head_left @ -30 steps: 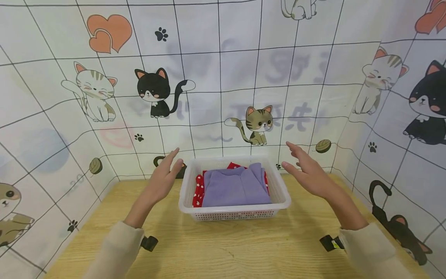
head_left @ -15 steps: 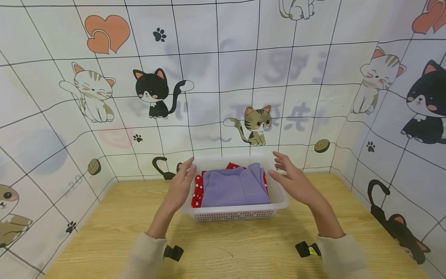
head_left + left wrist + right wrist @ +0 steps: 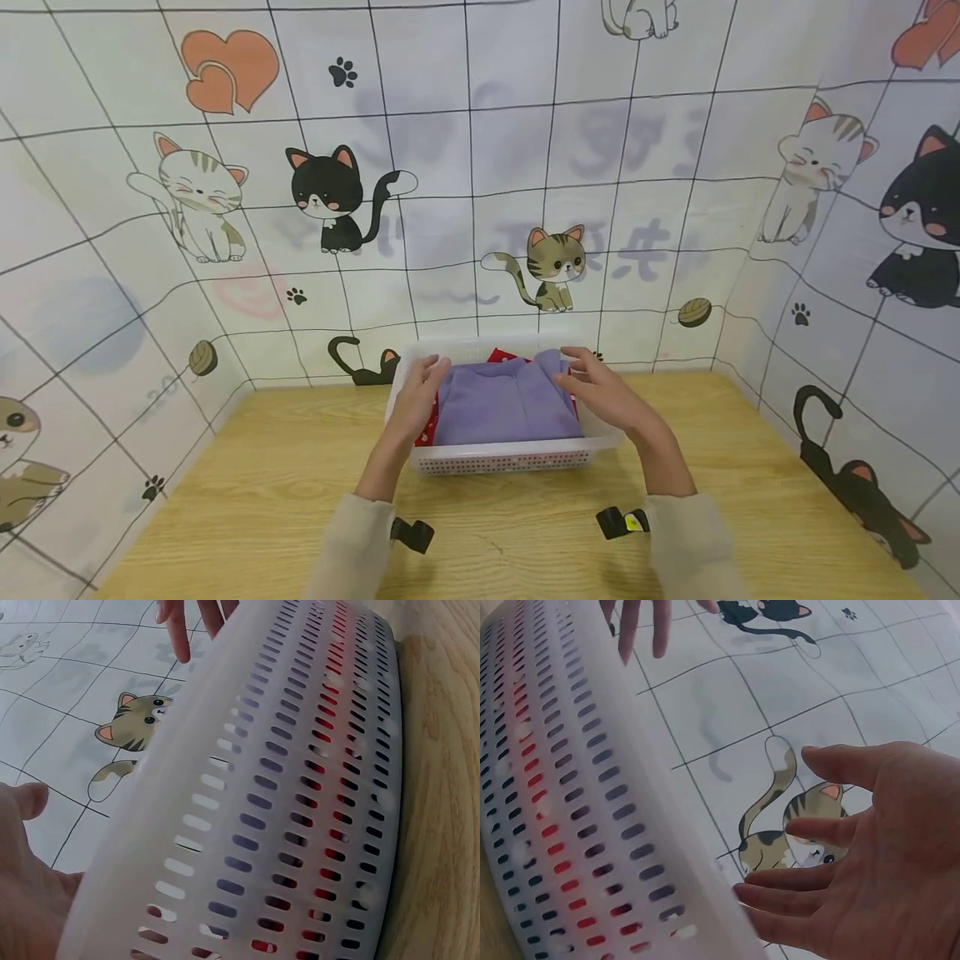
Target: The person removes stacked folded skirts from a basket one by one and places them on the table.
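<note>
A white plastic basket (image 3: pixel 502 460) with slotted walls stands on the wooden table. Inside lies a folded purple garment (image 3: pixel 510 404) on top of red cloth with white dots (image 3: pixel 427 432). My left hand (image 3: pixel 418 400) hovers over the basket's left side, fingers loosely bent. Over the right side, my right hand (image 3: pixel 603 396) reaches in with fingertips at the garment's right edge. The right wrist view shows the right hand (image 3: pixel 855 855) with fingers spread and nothing in them. In the left wrist view, part of the left hand (image 3: pixel 30 877) is hidden behind the basket wall (image 3: pixel 247 787).
The wooden table (image 3: pixel 495 533) extends in front of the basket and to both sides. White gridded sheeting (image 3: pixel 450 167) with cat drawings encloses the back and sides. Black straps (image 3: pixel 412 534) show at both sleeve cuffs.
Both hands have moved inward and down, from outside the basket's two sides to over its contents. The basket and the clothes have stayed in place.
</note>
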Tool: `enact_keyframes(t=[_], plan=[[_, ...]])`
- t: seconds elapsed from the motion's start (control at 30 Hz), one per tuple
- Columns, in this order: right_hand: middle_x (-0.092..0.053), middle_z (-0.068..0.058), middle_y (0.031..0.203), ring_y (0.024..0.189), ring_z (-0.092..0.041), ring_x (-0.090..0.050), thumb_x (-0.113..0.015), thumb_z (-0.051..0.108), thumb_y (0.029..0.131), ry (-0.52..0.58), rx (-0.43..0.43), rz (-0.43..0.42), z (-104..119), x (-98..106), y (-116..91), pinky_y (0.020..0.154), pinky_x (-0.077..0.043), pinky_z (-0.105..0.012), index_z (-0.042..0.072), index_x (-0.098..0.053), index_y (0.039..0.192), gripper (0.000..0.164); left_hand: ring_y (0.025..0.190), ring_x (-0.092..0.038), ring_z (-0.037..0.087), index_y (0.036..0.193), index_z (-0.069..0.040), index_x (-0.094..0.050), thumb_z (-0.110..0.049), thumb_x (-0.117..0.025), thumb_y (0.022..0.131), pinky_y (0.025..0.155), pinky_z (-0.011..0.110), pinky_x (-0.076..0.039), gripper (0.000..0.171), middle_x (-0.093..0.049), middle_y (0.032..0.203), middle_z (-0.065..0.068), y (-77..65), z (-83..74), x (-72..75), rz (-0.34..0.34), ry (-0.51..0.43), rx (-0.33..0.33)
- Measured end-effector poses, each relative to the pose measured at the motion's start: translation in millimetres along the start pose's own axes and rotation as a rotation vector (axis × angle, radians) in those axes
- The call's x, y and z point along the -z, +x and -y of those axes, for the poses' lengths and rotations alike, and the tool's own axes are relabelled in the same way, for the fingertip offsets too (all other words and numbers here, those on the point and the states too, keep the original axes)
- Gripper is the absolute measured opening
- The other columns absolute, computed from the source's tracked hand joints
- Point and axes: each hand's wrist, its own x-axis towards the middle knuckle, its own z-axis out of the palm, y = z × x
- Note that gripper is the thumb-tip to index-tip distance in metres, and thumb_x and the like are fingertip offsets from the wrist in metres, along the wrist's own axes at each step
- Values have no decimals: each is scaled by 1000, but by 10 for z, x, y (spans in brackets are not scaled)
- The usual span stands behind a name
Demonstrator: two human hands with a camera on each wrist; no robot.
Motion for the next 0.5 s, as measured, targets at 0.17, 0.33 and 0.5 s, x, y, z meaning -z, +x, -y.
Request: enact_keyframes(t=[0.17, 0.33, 0.5], plan=[[-28, -32, 164, 152, -49, -31, -53, 36, 107, 64, -60, -8, -89, -57, 73, 119, -32, -67, 5, -22, 162, 70, 152, -36, 40, 157, -17, -39, -69, -45, 100, 116, 68, -35, 78, -38, 164, 15, 62, 41, -16, 83, -2, 114], [-34, -31, 160, 145, -45, -41, -54, 32, 107, 95, -111, -15, -154, -176, 146, 116, -40, -61, 1, -23, 160, 69, 126, -54, 34, 153, -13, -43, -60, -50, 101, 97, 51, -50, 70, -53, 143, 15, 106, 62, -19, 129, -13, 189], [-29, -30, 164, 151, -46, -32, -55, 34, 106, 50, -142, -9, -172, -275, 192, 122, -31, -62, -3, -22, 160, 73, 79, -42, 18, 144, -11, -48, -56, -56, 101, 67, 31, -36, 62, -43, 89, 2, 118, 82, -22, 162, 10, 226]])
